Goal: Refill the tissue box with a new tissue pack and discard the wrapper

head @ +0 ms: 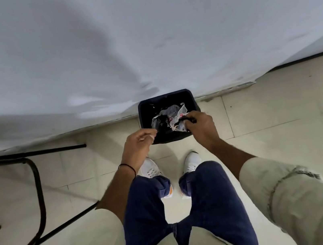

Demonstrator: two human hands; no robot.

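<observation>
Your right hand (200, 125) clenched on the crumpled wrapper (169, 117) over the black bin (144, 112), your left hand (138, 145) beside it, fingers loosely curled, holding nothing you can make out

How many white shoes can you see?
2. The left shoe is on the floor below the left hand; the right shoe is beside it, under the right hand, both just in front of the black bin. Trouser legs partly cover both.

Both arms extended — right hand (200, 125) apparently pinching.
</observation>
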